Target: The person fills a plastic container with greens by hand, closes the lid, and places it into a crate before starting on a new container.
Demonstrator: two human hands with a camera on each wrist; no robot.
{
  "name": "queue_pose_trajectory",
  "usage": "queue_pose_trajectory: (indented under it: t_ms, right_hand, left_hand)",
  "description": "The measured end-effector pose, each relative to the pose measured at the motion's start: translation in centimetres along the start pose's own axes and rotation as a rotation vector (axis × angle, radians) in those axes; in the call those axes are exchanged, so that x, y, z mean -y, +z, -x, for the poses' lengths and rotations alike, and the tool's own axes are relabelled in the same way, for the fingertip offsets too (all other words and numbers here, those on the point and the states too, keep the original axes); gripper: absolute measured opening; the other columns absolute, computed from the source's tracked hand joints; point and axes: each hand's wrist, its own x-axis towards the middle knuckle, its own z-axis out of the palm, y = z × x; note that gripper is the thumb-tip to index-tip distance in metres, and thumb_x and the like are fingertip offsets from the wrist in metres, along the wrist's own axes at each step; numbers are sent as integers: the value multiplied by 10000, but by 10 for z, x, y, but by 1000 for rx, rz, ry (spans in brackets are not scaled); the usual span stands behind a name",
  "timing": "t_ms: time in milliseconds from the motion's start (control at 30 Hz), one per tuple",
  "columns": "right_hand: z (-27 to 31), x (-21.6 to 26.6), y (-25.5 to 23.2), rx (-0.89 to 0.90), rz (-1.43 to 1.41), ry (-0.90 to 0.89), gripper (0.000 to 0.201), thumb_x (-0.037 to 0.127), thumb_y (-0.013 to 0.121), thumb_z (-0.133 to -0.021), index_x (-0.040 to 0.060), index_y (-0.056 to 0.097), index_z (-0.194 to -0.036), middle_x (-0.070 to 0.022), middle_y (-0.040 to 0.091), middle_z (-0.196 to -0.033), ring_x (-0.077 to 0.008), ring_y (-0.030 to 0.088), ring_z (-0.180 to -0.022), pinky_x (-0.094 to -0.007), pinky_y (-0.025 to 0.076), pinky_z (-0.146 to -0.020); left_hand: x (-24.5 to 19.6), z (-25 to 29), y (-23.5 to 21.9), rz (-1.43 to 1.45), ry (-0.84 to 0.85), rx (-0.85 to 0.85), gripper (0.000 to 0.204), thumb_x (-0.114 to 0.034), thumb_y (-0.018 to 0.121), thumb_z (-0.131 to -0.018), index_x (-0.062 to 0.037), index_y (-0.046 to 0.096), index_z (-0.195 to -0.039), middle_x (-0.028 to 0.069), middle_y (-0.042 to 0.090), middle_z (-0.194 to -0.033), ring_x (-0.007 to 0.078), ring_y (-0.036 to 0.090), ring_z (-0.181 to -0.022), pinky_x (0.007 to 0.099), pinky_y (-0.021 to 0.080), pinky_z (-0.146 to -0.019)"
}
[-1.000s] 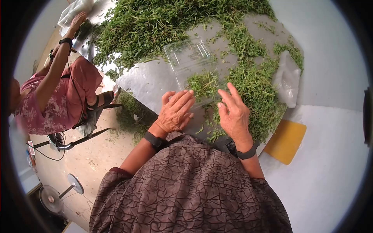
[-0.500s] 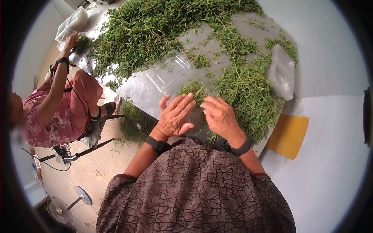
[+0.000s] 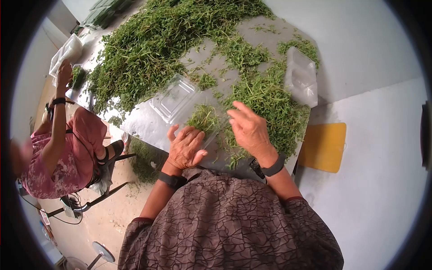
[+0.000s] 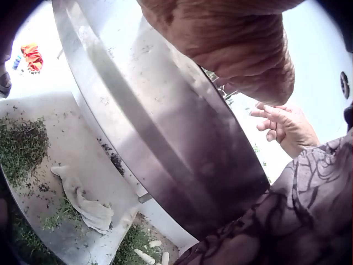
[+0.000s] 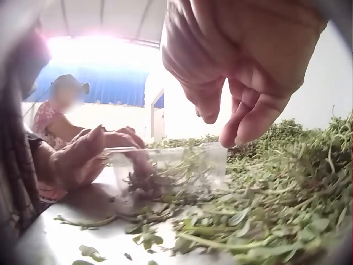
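Observation:
A clear plastic clamshell box (image 5: 218, 160) stands on the metal table, its hinged lid (image 3: 174, 96) lying back on the far left side. Loose green leafy stems (image 3: 204, 118) fill part of its base. At the near edge of the box, my left hand (image 3: 183, 147) has its fingers bent slightly over the rim and touching the stems inside, thumb held out. My right hand (image 3: 249, 131) hovers just right of the box, close over a spread of greens (image 3: 270, 105). Its fingers are loosely extended, with nothing visible between them.
A large heap of greens (image 3: 148, 49) covers the far table. Another clear container (image 3: 301, 76) sits at the right edge, above a yellow board (image 3: 325, 146). At left, a seated person (image 3: 49, 162) works beside stacked containers (image 3: 67, 51). A fan (image 3: 103, 252) stands on the floor.
My right hand has drawn away from my left, moving right over the greens, its fingers straighter. My left hand has lowered onto the box. The head view has shifted.

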Motion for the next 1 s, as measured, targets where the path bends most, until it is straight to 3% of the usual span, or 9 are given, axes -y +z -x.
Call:
queue_pose_trajectory:
  t_ms: [67,200,267,400,567,600,733,800,1000]
  right_hand:
    - [-7,-15,-15,-135,153,53,245,56,651,-802,9,628,-1041,-207,619,-1137,-199,670,-641,-284,554,-522]
    - [-12,-44,-39,-195,373,241,259,84,661,-780,19,647,-1030,-225,611,-1132,-359,648,-850,-400,528,-746]
    - [-8,-58,-44,62,518,505,258,105,654,-780,18,650,-1023,-228,618,-1100,-382,628,-886,-433,506,-770]
    - [3,-79,-42,-16,606,406,157,117,653,-787,-3,658,-889,-208,645,-883,-364,630,-750,-423,514,-668]
    - [-11,-56,-68,-370,83,435,115,57,646,-785,1,680,-880,-153,651,-785,-292,631,-694,-367,491,-623]
    - [-14,-50,-73,-382,74,413,142,33,655,-805,-41,681,-923,-61,642,-803,-78,518,-635,-233,434,-598]
    - [-19,-36,-74,-449,27,390,144,34,657,-802,-31,681,-928,-58,636,-790,-77,520,-631,-242,431,-588]
    - [-18,-38,-68,-426,-29,448,126,36,666,-768,1,680,-887,-146,650,-795,-270,620,-655,-338,480,-607]
    - [-15,-46,-34,-167,271,302,239,113,700,-759,27,658,-978,-168,644,-855,-347,624,-765,-423,495,-660]
  left_hand:
    - [-1,0,-1,3,-3,-17,480,-500,458,-885,-80,614,-1059,48,603,-1034,223,525,-1063,495,195,-1034]
    - [2,2,1,13,-13,-37,488,-497,450,-887,-71,612,-1061,60,597,-1055,236,522,-1069,495,200,-1033]
    - [3,3,2,29,-27,-26,535,-509,370,-912,-58,607,-1078,77,591,-1061,257,513,-1089,488,189,-1045]
    - [3,3,2,17,-27,-31,526,-499,378,-911,-56,600,-1088,81,589,-1059,260,513,-1089,485,197,-1042]
    - [3,4,3,30,-36,-30,508,-487,407,-900,-53,597,-1084,88,585,-1060,273,510,-1089,487,224,-1028]
    - [3,4,4,31,-38,-30,508,-487,407,-900,-53,597,-1084,88,585,-1060,273,510,-1089,487,224,-1028]
    - [3,4,4,25,-33,-41,504,-485,415,-896,-51,597,-1075,92,583,-1063,279,504,-1090,490,256,-1011]
    - [4,3,3,27,-35,-41,502,-483,418,-894,-50,596,-1075,93,583,-1064,280,502,-1090,489,264,-1006]
    - [4,4,3,39,-36,-51,497,-472,442,-882,-42,598,-1076,100,583,-1068,283,501,-1088,487,277,-1005]
